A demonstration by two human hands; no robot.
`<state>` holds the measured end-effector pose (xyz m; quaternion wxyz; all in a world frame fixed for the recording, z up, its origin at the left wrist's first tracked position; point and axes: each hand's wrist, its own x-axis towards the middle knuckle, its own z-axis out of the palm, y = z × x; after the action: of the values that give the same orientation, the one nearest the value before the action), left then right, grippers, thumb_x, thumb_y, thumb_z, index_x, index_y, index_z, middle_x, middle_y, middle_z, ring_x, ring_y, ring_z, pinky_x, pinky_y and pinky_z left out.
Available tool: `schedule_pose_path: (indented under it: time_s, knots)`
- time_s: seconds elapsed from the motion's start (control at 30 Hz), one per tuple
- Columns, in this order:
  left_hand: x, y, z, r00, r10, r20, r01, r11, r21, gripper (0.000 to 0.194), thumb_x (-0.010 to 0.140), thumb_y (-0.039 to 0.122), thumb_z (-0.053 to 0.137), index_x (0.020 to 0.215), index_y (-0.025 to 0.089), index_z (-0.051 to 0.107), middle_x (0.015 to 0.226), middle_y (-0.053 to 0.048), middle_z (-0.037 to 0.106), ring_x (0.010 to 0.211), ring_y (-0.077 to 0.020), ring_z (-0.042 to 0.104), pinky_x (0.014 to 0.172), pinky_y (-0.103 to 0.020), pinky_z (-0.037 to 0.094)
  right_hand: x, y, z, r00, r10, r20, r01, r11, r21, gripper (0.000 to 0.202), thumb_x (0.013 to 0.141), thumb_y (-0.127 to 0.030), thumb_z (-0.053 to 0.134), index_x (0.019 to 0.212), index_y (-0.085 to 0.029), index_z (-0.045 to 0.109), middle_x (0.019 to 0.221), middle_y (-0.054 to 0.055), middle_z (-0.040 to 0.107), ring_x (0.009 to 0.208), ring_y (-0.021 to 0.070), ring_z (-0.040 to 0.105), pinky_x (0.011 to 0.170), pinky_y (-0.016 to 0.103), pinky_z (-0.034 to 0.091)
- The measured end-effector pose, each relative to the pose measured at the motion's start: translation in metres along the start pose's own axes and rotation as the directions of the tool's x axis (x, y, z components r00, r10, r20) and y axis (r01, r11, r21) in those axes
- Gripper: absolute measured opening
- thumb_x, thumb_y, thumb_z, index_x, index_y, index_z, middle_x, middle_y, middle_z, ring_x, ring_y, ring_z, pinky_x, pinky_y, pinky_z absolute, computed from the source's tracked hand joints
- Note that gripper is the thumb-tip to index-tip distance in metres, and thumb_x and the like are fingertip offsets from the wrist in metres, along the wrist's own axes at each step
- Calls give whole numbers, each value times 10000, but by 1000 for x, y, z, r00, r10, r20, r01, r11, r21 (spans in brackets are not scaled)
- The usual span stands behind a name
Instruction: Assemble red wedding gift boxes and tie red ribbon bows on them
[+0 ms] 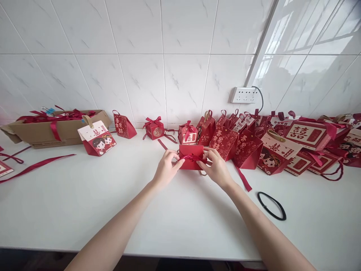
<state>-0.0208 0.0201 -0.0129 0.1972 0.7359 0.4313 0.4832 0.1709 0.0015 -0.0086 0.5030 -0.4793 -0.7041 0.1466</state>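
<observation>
In the middle of the white table a small red gift box (191,165) sits between my two hands. A dark red ribbon (192,158) crosses its front, gathered into what looks like a bow or knot at the centre. My left hand (168,165) pinches the ribbon at the box's left side with thumb and fingers. On the other side my right hand (215,165) pinches the ribbon in the same way. A loose ribbon end (244,179) lies on the table to the right of my right hand.
Behind stand a ribbon-tied red box (154,128) and a triangular red box (124,126). Several red gift boxes (304,134) crowd the right. At left are a cardboard box (59,132) of ribbons and a loose ribbon (39,165). A black loop (271,206) lies front right.
</observation>
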Motion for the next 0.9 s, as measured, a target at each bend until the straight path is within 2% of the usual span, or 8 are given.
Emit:
schedule_pose_path:
  time_s: [0.13,0.23,0.3,0.5,0.63,0.73,0.83,0.9]
  knots:
    - [1,3,-3,995,-103,-9,103,995,3,142,789,331,553,780,210,480,813,-7,576,807,-154,604,625,-258,524,1,1,-1,999,-39,-36,36,997,-63,170,769,-260,544,671,-218,412,1110,92,553,964,208,572,764,364,527]
    - [1,3,-4,983,-180,38,181,984,-2,234,775,370,580,918,223,466,770,13,617,677,-142,608,680,-307,513,1,3,-2,999,-35,-32,32,997,-74,132,796,-268,513,699,-219,437,1110,88,556,967,198,571,787,358,504]
    - [1,2,-4,975,-211,76,217,973,-76,273,768,386,587,951,221,470,756,14,616,631,-134,601,671,-310,518,2,5,-2,998,-25,-55,20,996,-87,113,795,-277,512,713,-221,458,1086,83,568,965,201,571,816,372,486]
    - [5,8,-5,949,-299,96,313,873,-375,298,722,410,618,888,193,500,819,-22,570,741,-159,603,533,-270,558,3,6,-1,988,131,-82,-129,991,33,90,771,-315,514,747,-228,516,1050,55,599,827,192,626,758,365,505]
    - [7,15,-7,941,-335,54,324,840,-435,298,699,396,635,861,186,498,836,-29,560,692,-150,585,434,-240,536,2,0,-3,970,226,-89,-218,972,92,112,790,-261,458,791,-243,568,894,10,671,817,195,654,740,352,518]
    - [8,15,-10,940,-339,45,322,832,-451,296,685,408,644,815,182,503,789,-16,544,647,-136,562,408,-236,528,1,-3,-6,962,252,-102,-239,962,131,160,797,-231,445,867,-247,587,802,-7,689,814,189,667,745,349,529]
    - [10,12,-14,939,-344,5,310,840,-445,296,680,420,644,784,173,519,772,-18,516,706,-157,569,387,-223,519,2,-1,-8,960,250,-130,-221,954,205,286,798,-258,493,1084,-264,501,803,-11,695,776,182,679,747,362,541]
    - [12,10,-16,934,-355,-38,301,841,-449,296,677,415,645,796,170,527,812,-29,511,775,-181,588,367,-202,502,3,2,-9,957,261,-126,-224,943,248,264,811,-298,494,1069,-245,500,820,8,685,758,186,686,714,354,552]
